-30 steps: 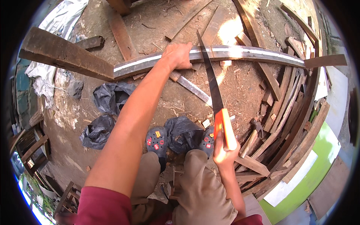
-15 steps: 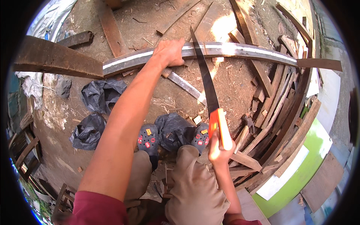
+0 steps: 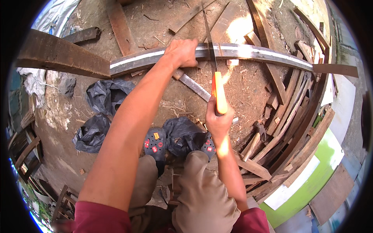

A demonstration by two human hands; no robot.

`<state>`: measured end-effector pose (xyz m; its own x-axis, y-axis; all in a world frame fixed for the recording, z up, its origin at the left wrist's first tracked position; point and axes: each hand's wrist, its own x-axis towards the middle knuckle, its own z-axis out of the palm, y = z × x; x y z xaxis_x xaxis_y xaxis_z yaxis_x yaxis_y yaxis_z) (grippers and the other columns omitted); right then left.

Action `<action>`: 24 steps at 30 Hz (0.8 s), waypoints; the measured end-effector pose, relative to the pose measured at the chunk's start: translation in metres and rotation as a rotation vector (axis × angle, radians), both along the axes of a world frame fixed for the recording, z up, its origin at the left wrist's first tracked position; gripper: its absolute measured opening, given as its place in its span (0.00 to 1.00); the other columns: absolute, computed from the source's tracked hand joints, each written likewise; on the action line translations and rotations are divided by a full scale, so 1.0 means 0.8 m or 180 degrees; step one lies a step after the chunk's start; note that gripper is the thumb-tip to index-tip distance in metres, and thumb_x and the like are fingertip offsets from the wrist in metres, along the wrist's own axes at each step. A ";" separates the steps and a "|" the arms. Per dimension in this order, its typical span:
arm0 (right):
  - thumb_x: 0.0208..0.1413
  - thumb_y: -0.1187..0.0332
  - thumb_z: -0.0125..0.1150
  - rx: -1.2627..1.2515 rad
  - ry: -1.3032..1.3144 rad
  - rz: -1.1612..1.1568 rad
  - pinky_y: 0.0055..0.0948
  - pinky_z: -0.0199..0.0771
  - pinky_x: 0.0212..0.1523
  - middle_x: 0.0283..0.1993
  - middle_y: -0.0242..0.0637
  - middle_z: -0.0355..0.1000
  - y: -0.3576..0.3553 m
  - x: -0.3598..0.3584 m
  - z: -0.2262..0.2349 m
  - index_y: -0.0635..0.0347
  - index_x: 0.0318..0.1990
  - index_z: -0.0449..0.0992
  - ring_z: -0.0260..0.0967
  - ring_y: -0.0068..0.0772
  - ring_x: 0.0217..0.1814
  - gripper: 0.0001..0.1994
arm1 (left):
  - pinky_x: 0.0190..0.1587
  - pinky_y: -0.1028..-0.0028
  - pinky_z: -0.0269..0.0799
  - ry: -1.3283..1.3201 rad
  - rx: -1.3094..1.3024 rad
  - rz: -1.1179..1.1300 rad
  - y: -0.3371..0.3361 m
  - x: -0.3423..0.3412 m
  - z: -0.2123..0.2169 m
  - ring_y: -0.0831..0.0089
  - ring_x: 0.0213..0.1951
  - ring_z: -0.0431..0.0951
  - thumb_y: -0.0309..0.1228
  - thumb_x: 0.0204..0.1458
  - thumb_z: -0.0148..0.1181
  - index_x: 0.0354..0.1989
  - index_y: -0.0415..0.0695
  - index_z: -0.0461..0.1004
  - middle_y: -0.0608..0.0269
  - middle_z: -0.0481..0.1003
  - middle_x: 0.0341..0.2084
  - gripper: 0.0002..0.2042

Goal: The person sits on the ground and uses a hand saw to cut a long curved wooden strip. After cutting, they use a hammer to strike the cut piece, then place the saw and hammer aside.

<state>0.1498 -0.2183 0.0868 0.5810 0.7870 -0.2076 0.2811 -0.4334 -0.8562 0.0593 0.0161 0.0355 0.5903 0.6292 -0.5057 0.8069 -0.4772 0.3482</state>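
Observation:
A long dark timber [image 3: 149, 59] with a white stripe along its upper face stretches across in front of me. My left hand [image 3: 182, 53] is closed over it, left of the middle, with the fingers hooked on the far side. My right hand [image 3: 220, 120] grips the orange handle [image 3: 218, 93] of a handsaw. The saw's dark blade [image 3: 212, 48] lies across the timber just right of my left hand, its tip pointing away from me. A thin cut line shows a little right of the blade. Below the timber, a machete [image 3: 196, 89] lies on the ground, partly hidden by my right hand.
Wooden uprights [image 3: 62, 54] stand at the timber's ends. Black plastic bags [image 3: 180, 134] lie by my clogs [image 3: 155, 143]. A hammer [image 3: 256, 139] rests right of me, beside a pile of wooden strips [image 3: 297, 116]. Planks [image 3: 120, 29] lie beyond the timber.
My right hand has pushed the saw forward, away from me, so the handle is now close to the timber. My left hand keeps its hold on the timber.

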 end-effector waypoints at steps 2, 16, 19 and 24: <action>0.60 0.76 0.59 -0.0256 0.0295 -0.0083 0.28 0.64 0.22 0.18 0.32 0.67 -0.032 0.003 0.002 0.70 0.32 0.75 0.66 0.21 0.21 0.06 | 0.50 0.58 0.78 0.0092 -0.0122 0.0003 -0.009 -0.010 -0.005 0.49 0.45 0.82 0.31 0.42 0.62 0.51 0.37 0.70 0.44 0.81 0.41 0.25; 0.61 0.76 0.58 -0.0146 -0.0006 0.0288 0.26 0.74 0.28 0.24 0.36 0.74 -0.120 0.011 0.070 0.73 0.41 0.79 0.76 0.28 0.26 0.07 | 0.51 0.57 0.78 0.0141 0.0083 0.0064 0.003 -0.002 -0.010 0.49 0.44 0.82 0.34 0.42 0.66 0.51 0.38 0.71 0.44 0.81 0.42 0.25; 0.62 0.76 0.57 -0.0471 0.0265 0.0065 0.27 0.67 0.23 0.20 0.31 0.70 -0.092 0.026 0.053 0.72 0.36 0.78 0.69 0.22 0.22 0.06 | 0.50 0.57 0.78 -0.0109 0.0220 0.0167 -0.001 -0.003 -0.015 0.49 0.44 0.82 0.33 0.41 0.65 0.50 0.38 0.71 0.44 0.81 0.42 0.26; 0.63 0.73 0.59 -0.0318 0.0225 0.0129 0.23 0.58 0.21 0.19 0.24 0.65 -0.034 0.009 0.040 0.69 0.29 0.74 0.58 0.14 0.20 0.10 | 0.50 0.57 0.78 0.0139 0.0071 0.0005 -0.009 -0.004 -0.014 0.50 0.45 0.82 0.34 0.43 0.65 0.51 0.38 0.70 0.44 0.81 0.41 0.25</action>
<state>0.1571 -0.2459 0.1188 0.5303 0.7829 -0.3254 0.2407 -0.5070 -0.8277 0.0561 0.0091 0.0244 0.5670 0.6415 -0.5167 0.8218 -0.4831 0.3020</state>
